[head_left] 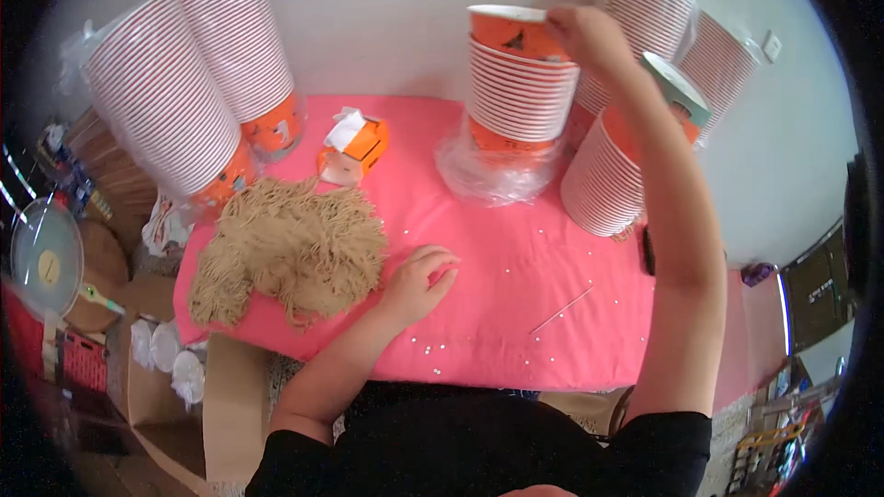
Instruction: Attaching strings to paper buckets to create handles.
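My right hand point(580, 35) reaches to the back and pinches the rim of the top orange paper bucket point(511, 35). That bucket sits raised at the top of a stack of nested paper buckets point(523, 97), whose lower part is wrapped in crumpled clear plastic point(497, 175). My left hand point(420, 287) rests on the pink tablecloth point(460, 331) with its thumb apart and nothing in it. Just left of it lies a shaggy heap of tan cords point(295, 253). Beneath my right forearm, a shorter bucket stack point(599, 175) leans, partly hidden, near a green paper bucket point(680, 87).
Tall plastic-wrapped bucket stacks point(161, 83) stand at the back left, with more point(649, 5) at the back right. An orange tissue box point(364, 147) is behind the cords. A thin stick point(560, 311) and small white bits lie in front. A cardboard box point(235, 405) stands below left.
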`<action>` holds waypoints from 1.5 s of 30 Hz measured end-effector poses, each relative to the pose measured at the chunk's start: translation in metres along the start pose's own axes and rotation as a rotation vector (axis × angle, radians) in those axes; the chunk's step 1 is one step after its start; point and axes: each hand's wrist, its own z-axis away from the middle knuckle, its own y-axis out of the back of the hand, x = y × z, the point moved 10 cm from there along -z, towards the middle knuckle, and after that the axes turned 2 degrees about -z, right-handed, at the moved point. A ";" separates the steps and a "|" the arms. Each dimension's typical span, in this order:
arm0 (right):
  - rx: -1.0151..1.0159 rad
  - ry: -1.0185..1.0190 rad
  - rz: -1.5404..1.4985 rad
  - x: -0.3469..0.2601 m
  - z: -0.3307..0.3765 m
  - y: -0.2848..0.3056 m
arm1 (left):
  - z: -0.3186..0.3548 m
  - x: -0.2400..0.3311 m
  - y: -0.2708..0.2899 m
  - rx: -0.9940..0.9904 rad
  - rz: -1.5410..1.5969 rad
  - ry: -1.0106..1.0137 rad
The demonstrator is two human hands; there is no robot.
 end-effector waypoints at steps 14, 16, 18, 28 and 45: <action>0.242 -0.186 -0.774 -0.060 0.136 0.119 | 0.040 0.056 -0.023 -0.448 -0.205 -0.119; 0.147 -0.050 -0.673 -0.090 0.160 0.098 | 0.049 0.050 0.001 -0.396 -0.212 -0.088; 0.044 -0.044 -0.707 -0.109 0.183 0.066 | 0.053 0.039 0.040 -0.259 -0.267 0.003; 0.103 0.047 -0.634 -0.134 0.237 0.017 | 0.037 0.027 0.063 -0.023 -0.938 -0.141; -0.067 -0.118 -0.700 -0.115 0.242 0.003 | 0.075 0.151 -0.039 -0.139 -0.497 -0.645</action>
